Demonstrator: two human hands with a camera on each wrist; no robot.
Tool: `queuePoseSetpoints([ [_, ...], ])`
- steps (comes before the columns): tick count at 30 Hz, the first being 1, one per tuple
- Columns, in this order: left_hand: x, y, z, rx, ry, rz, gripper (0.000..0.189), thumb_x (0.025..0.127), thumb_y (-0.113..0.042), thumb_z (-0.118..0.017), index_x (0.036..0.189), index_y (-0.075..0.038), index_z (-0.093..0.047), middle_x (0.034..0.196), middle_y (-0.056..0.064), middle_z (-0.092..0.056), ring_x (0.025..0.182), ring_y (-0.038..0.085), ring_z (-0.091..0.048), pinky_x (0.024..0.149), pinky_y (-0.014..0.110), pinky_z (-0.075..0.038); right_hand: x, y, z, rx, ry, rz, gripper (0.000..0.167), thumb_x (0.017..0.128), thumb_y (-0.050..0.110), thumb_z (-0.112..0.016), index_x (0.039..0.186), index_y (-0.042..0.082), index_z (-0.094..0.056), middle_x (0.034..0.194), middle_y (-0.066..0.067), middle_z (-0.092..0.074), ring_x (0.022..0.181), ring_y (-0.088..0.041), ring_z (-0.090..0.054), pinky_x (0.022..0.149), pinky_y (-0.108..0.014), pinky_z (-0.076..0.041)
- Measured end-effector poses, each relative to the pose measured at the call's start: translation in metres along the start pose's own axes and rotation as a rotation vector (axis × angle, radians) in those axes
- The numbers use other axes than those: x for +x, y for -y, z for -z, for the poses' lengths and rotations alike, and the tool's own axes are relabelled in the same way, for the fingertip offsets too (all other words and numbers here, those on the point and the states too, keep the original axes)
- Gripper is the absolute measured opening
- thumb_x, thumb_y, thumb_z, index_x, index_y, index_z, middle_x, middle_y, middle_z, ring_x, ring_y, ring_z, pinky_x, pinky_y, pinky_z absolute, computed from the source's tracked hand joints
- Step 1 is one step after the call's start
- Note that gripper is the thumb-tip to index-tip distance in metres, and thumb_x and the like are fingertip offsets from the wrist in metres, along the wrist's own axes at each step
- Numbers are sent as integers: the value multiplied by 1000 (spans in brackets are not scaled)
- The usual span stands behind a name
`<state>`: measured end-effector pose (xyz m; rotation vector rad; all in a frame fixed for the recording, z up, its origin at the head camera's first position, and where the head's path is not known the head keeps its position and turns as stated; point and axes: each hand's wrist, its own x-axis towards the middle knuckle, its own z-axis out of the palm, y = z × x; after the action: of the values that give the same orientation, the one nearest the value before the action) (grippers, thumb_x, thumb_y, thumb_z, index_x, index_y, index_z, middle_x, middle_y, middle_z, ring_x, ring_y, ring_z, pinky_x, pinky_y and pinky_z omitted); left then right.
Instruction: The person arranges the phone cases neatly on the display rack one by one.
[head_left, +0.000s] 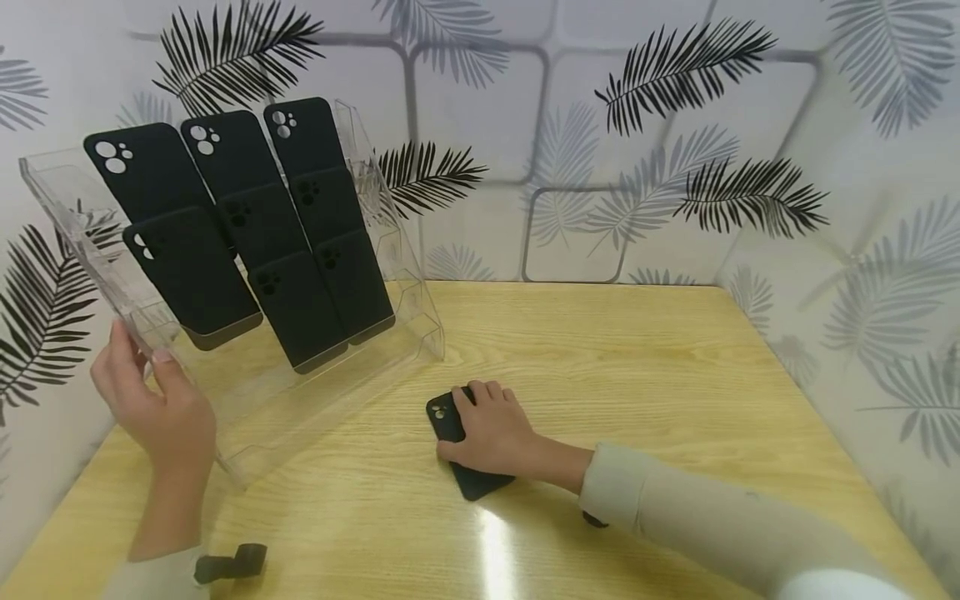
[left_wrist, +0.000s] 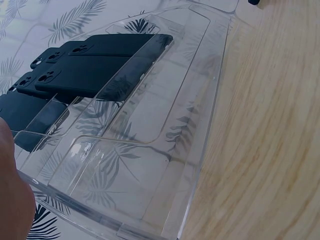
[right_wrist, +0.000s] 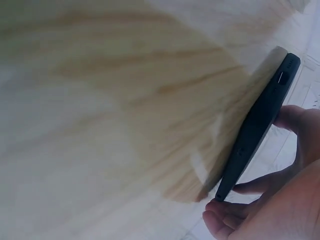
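Note:
On the left, my left hand (head_left: 161,408) grips the side panel of a clear acrylic display stand (head_left: 88,250), thumb on one face and fingers round the edge. Several black phone cases (head_left: 300,317) with camera cutouts lean in its tiers in overlapping columns. Only part of that hand (left_wrist: 12,190) shows at the border of the left wrist view, beside the stand (left_wrist: 165,125). My right hand (head_left: 491,429) holds a single black phone case (head_left: 483,485) by its edges, low over the table. Thumb and fingers meet opposite edges of the case (right_wrist: 255,132) in the right wrist view.
The wooden table (head_left: 637,358) extends to the right of the stand and in front of it. A wall with leaf-patterned covering (head_left: 480,208) rises behind and along both sides. A dark wrist mount (head_left: 231,564) sticks out from my left sleeve.

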<state>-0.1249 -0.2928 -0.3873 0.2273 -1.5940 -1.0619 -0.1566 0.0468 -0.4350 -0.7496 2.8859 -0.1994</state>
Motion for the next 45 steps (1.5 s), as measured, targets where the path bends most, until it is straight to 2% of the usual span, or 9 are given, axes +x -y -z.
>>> queuePoseSetpoints([
  [9,0,5,1,-2,16,2,47,100,-6,-47,147,-12,-51,123,-14,-45,125,23,-50,110,25,-44,0,9,3,-33,16,39,89,87,67,-56,154,11,-41,150,-15,-44,129,-31,-44,107,-47,-40],
  [13,0,4,0,-4,13,-1,47,100,-6,-47,146,-12,-51,122,-15,-45,124,22,-50,109,25,-44,0,12,6,3,21,36,86,87,59,-61,155,10,-40,151,-17,-41,124,-30,-45,88,-37,-51],
  [16,0,4,0,-7,10,-3,46,100,-6,-48,146,-13,-52,121,-15,-45,124,20,-50,109,25,-44,1,15,8,21,8,36,88,86,56,-65,156,10,-37,154,-18,-38,124,-29,-44,72,-32,-53],
  [22,1,8,-1,-10,2,-17,46,100,-6,-49,145,-12,-52,123,-14,-46,124,18,-50,108,26,-45,5,26,19,25,-121,87,90,86,52,-70,157,8,-35,154,-19,-37,120,-28,-46,67,-30,-53],
  [30,-1,-10,-1,-15,8,-7,47,99,-3,-47,146,-7,-51,121,-15,-45,123,15,-49,109,25,-44,15,50,41,80,-266,147,87,88,47,-68,158,10,-32,157,-17,-34,123,-27,-46,67,-28,-53],
  [35,-2,-22,-2,-23,-2,-7,46,99,-2,-46,145,-5,-52,119,-16,-45,123,16,-50,108,24,-44,23,70,55,115,-337,189,87,90,48,-66,159,11,-28,159,-15,-30,134,-28,-42,77,-32,-57],
  [40,-2,-15,-1,-22,-5,-17,46,99,-3,-47,145,-6,-52,120,-15,-45,123,17,-50,108,25,-44,34,92,67,86,-408,243,89,91,49,-65,160,11,-24,161,-15,-26,139,-29,-39,102,-38,-53],
  [42,-1,-8,-1,-19,-5,-17,46,99,-4,-47,145,-7,-52,121,-14,-46,123,17,-50,108,25,-44,39,102,71,67,-445,273,89,91,50,-64,160,9,-24,161,-16,-26,137,-29,-41,101,-35,-53],
  [45,0,1,-1,-11,-4,-16,46,100,-6,-48,145,-9,-52,122,-14,-46,123,15,-50,108,25,-44,47,117,77,54,-496,305,89,91,51,-64,159,8,-26,160,-16,-27,132,-27,-44,85,-28,-57],
])
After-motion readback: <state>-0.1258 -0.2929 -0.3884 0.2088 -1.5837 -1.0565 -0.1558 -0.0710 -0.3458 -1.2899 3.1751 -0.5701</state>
